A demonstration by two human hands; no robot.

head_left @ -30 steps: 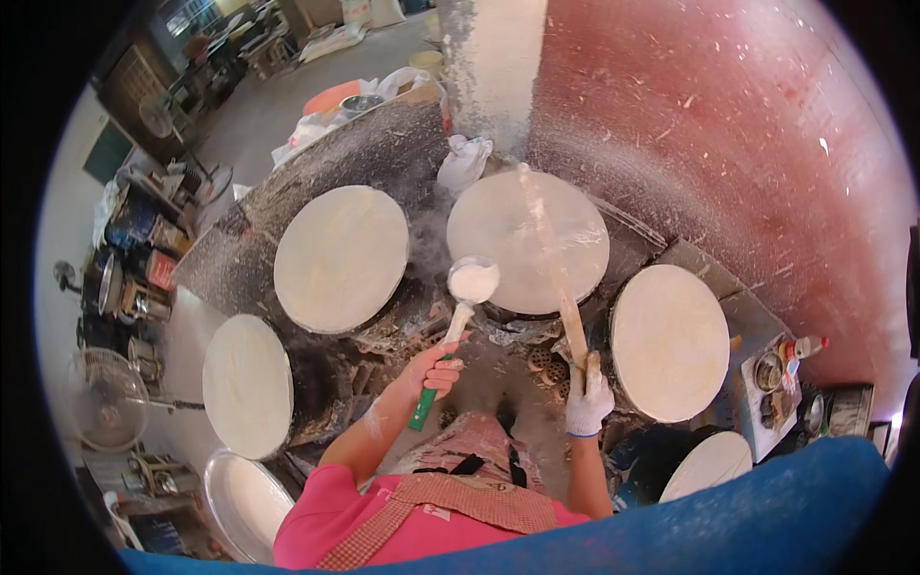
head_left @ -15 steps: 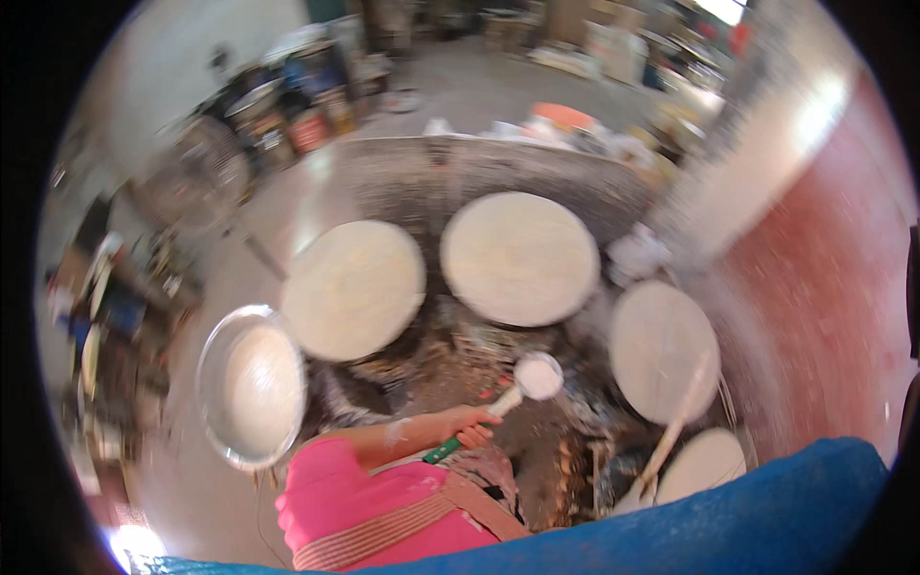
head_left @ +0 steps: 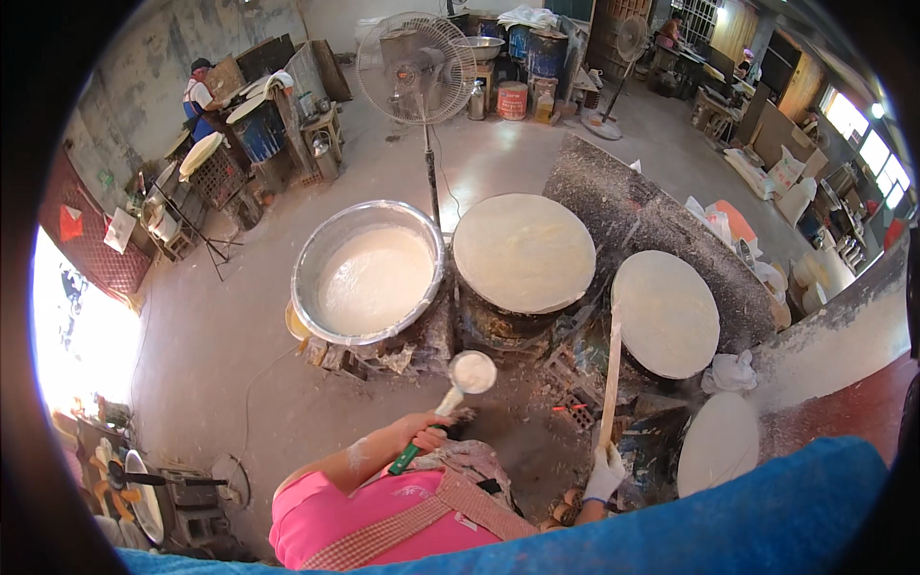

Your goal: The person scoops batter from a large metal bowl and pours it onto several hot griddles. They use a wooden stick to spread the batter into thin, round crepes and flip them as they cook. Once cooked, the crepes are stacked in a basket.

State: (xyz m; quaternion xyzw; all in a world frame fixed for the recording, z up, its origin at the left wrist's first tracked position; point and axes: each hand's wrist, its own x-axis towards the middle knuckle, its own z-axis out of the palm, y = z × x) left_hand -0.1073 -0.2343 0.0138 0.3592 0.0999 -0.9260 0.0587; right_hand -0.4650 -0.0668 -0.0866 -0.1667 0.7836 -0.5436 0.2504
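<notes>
My left hand [head_left: 419, 435] is closed around the green handle of a ladle [head_left: 473, 372]. Its round cup holds whitish batter and hangs just in front of a large metal basin [head_left: 305, 309] of the same batter. My right hand [head_left: 604, 476], in a white glove, grips a long flat wooden stick [head_left: 611, 388]. The stick's far end reaches the left edge of a round griddle [head_left: 665, 314] covered with a pale sheet. Another pale-covered griddle [head_left: 524, 253] is beside the basin, and a third round pale surface [head_left: 719, 447] lies right of my gloved hand.
A standing fan [head_left: 416, 72] rises behind the basin. Brick and hollow blocks [head_left: 575, 410] support the griddles. A dark sloping panel [head_left: 661, 206] borders them at the back, with a white bag [head_left: 730, 372] at right. Another person [head_left: 199, 101] stands far left.
The view has turned left, so the basin and griddles appear further right. My gloved right hand has come into view on the stick, which is more upright. The ladle is still in my left hand.
</notes>
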